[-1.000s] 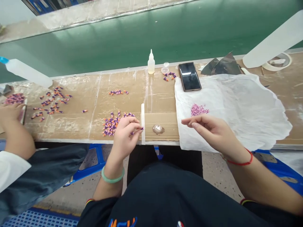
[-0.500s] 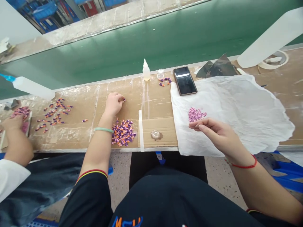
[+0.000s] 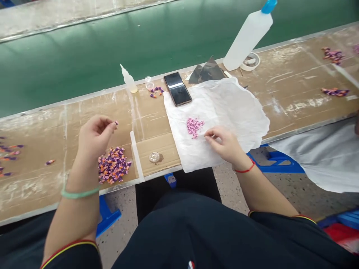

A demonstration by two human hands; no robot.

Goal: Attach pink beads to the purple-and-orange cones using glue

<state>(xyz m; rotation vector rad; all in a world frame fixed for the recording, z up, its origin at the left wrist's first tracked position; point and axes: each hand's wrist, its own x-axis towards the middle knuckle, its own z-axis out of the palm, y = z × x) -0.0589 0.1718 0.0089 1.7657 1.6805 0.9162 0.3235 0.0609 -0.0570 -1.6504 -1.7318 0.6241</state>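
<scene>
1. Small purple-and-orange cone-shaped pieces (image 3: pixel 113 165): loose heap on the brown cardboard-covered table (image 3: pixel 283 89), just L of a narrow white strip (image 3: pixel 136 157) & right below the L hand (image 3: pixel 94 136).
2. L hand: grip nearly closed, thumb + fingertips (image 3: pixel 110 125) pinching one small purple piece (image 3: pixel 116 122), raised above the heap, not touching it.
3. R hand (image 3: pixel 224 144): grip almost closed, fingertips (image 3: pixel 206 136) together just over a crumpled white tissue sheet (image 3: pixel 224 112). Can't tell if they hold anything, too small to see.
4. Pile of tiny pink granules (image 3: pixel 194 127) on the tissue, near the R fingertips.
5. Past the tissue: black smartphone (image 3: pixel 177 89), small white squeeze bottle w/ pointed nozzle (image 3: pixel 129 81), clear plastic cup (image 3: pixel 149 83), few more purple-and-orange bits (image 3: pixel 155 91).
6. Far R: big white plastic bottle w/ blue cap (image 3: pixel 248 35), beside a tape roll (image 3: pixel 250 61).
</scene>
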